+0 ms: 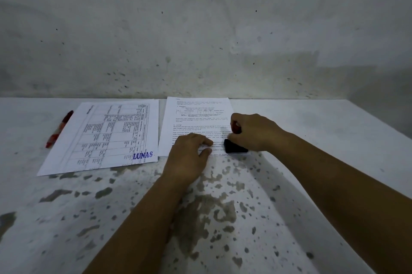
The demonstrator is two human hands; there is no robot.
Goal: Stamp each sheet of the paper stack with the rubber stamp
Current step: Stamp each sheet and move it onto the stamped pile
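Observation:
A stack of printed sheets (198,115) lies on the table near the wall, in the middle. My right hand (254,132) grips the rubber stamp (235,146), whose black base presses on the stack's lower right corner; its reddish handle shows between my fingers. My left hand (189,155) lies flat on the stack's near edge, fingers spread, holding the paper down. To the left lies a separate sheet (104,137) with a table printed on it and a blue "LUNAS" stamp mark (143,155) at its near right corner.
A red pen (59,129) lies at the far left of the white, paint-worn table (223,207), beside the stamped sheet. A stained grey wall (200,28) rises directly behind the papers. The table's right edge runs diagonally at the far right.

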